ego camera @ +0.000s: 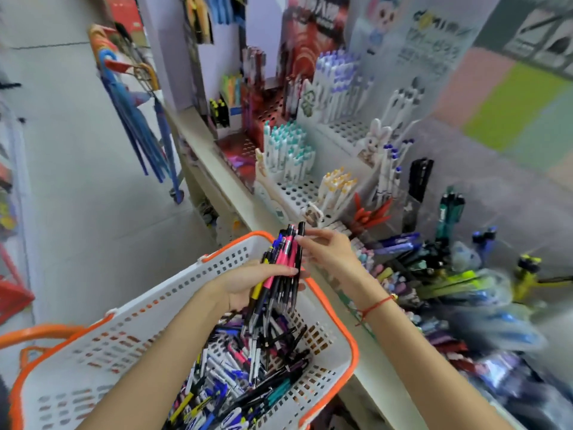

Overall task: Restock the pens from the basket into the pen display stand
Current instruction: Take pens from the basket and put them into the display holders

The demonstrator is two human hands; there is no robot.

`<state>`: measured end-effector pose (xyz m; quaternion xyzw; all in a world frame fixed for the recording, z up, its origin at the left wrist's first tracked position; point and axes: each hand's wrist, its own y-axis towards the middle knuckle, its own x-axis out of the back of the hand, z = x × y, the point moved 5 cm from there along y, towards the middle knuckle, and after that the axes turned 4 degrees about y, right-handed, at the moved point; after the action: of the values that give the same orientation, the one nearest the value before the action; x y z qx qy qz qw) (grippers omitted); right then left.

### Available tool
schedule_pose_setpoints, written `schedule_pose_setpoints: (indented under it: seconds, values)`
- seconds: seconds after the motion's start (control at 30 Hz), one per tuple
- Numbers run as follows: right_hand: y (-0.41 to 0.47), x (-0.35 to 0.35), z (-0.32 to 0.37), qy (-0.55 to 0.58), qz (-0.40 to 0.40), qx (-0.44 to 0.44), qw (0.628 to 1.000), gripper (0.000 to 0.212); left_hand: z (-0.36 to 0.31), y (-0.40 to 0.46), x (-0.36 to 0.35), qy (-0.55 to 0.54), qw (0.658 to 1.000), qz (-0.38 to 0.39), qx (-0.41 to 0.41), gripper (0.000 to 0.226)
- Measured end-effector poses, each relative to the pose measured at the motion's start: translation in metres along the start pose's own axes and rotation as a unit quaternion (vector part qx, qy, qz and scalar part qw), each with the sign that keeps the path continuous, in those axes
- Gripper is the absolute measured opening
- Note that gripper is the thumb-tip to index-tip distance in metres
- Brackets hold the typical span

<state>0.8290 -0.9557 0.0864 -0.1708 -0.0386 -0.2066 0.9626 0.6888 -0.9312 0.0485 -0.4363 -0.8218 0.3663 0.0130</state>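
My left hand (251, 282) grips a bunch of pens (280, 268), black, pink, blue and yellow, held upright over the white basket with the orange rim (348, 333). My right hand (325, 251) touches the tops of the bunch, its fingertips pinching the black pen (300, 243) at the right side. Many loose pens (245, 377) lie in the basket's bottom. On the shelf behind stand white perforated pen display stands (297, 190) with teal-capped pens (286, 147), yellow-capped pens (336, 184) and blue-capped pens (338, 76).
A red display stand (263, 107) sits further back on the shelf. Heaps of packaged pens and markers (434, 274) cover the counter on the right. Umbrellas (136, 107) hang on a rack at the left, above the tiled floor. A second orange basket rim (40, 332) shows lower left.
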Motion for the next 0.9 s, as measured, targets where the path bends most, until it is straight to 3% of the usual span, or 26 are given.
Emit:
schedule_pose_setpoints:
  seconds: [0.13, 0.23, 0.33, 0.43, 0.6, 0.9]
  values:
    - [0.004, 0.043, 0.014, -0.07, -0.071, 0.076, 0.992, 0.022, -0.021, 0.025, -0.021, 0.045, 0.998, -0.028, -0.021, 0.059]
    - [0.008, 0.067, 0.018, -0.052, -0.106, 0.116, 0.986, 0.025, -0.037, 0.039, -0.04, 0.063, 0.989, -0.098, -0.095, 0.034]
    - [0.001, 0.093, 0.026, -0.016, -0.168, 0.161, 0.972, 0.035, -0.051, 0.048, -0.05, 0.03, 0.977, -0.149, -0.151, 0.031]
    - [-0.01, 0.117, 0.038, 0.003, -0.218, 0.226, 0.949, 0.05, -0.062, 0.054, -0.058, 0.027, 0.977, -0.141, -0.16, 0.01]
    - [-0.028, 0.157, 0.07, 0.004, -0.312, 0.335, 0.889, 0.046, -0.073, 0.059, -0.077, -0.013, 0.981, -0.099, -0.168, 0.025]
    - [-0.057, 0.205, 0.097, 0.017, -0.436, 0.445, 0.782, 0.037, -0.088, 0.065, -0.098, -0.047, 0.977, -0.05, -0.2, 0.029]
